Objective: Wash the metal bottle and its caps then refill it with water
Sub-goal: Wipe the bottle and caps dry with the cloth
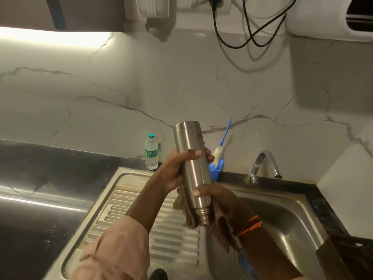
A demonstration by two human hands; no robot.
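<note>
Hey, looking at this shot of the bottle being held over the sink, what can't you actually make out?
Head view only:
- Metal bottle mouth: points down into the cloth, so the inside is hidden.
- Caps: none in sight.
- Bottle's marking near its upper right edge: too small to read.
- Tap outlet: faces away; no stream visible.
- Right hand palm: hidden behind bottle and cloth.
- Dark round object at bottom edge: cut off, unidentifiable.

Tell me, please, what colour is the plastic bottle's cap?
Teal-green cap, clearest in the head view.
</note>
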